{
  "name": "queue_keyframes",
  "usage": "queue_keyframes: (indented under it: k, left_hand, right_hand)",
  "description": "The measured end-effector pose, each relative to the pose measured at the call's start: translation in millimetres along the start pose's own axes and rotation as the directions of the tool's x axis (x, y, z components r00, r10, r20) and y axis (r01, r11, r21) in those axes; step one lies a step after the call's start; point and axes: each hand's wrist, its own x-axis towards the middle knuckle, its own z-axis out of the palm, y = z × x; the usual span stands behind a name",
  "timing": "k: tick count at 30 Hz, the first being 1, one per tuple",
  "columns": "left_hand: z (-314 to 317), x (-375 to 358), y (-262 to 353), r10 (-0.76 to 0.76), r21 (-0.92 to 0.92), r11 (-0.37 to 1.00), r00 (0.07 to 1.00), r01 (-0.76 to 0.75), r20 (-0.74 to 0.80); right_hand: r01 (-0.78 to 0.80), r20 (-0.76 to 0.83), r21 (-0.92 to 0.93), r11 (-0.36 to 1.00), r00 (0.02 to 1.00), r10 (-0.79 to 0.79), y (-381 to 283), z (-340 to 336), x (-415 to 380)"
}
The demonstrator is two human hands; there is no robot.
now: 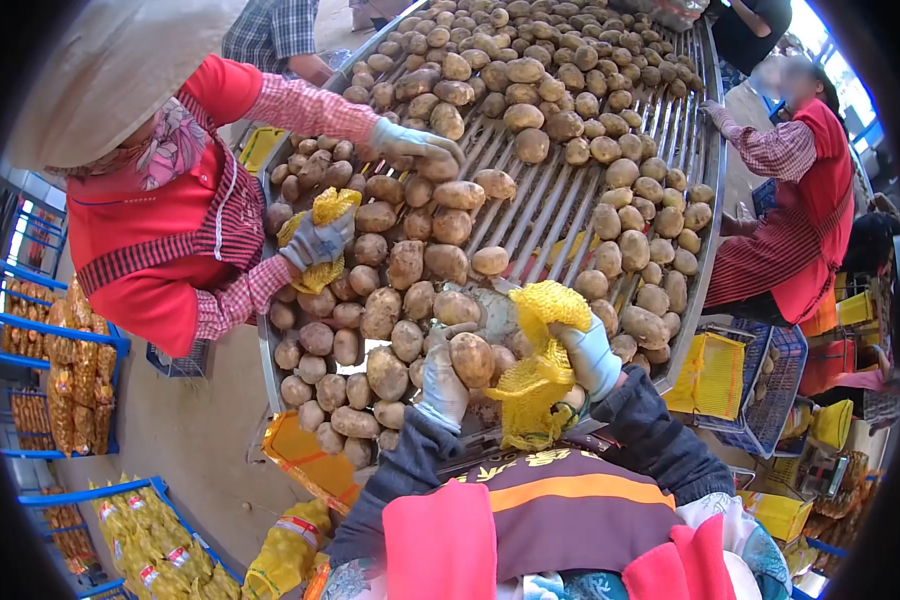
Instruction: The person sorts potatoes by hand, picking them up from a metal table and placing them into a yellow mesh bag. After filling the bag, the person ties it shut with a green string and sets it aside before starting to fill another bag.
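Observation:
My left hand [441, 382], in a pale glove, is closed around the side of a brown potato [472, 360] at the near end of the sorting table. To its right, my right hand [592, 358], in a light blue glove, grips a yellow mesh bag [532, 388]. The bag hangs bunched and crumpled over the table's near edge. Part of a potato shows by the bag beneath my right hand. Loose potatoes [387, 372] crowd the area left of my left hand.
The slatted metal table [545, 200] carries many potatoes. At the left, a co-worker's gloved hand [322, 240] holds another yellow mesh bag; their other glove [417, 148] touches potatoes. Another person [795, 190] stands at the right. Blue crates [770, 390] and filled bags [160, 540] stand around.

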Motion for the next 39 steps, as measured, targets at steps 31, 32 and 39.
queue_keyframes:
  k: [31,32,39]
  left_hand:
    - [5.7,-0.3,-17.7,-0.344,-0.285,0.899,0.939,0.333,0.013]
    - [12.8,-6.3,-6.8,-0.222,-0.165,0.959,0.972,0.232,0.078]
    - [1.3,-2.2,-19.0,-0.228,-0.378,0.904,0.973,0.200,-0.032]
  right_hand:
    - [0.024,0.064,-0.274,0.961,0.998,-0.006,14.9,44.3,7.6]
    - [0.001,0.049,-0.321,0.947,0.999,0.015,6.3,33.9,16.1]
    - [0.627,0.468,-0.621,0.471,0.778,-0.419,-16.1,50.9,-22.2]
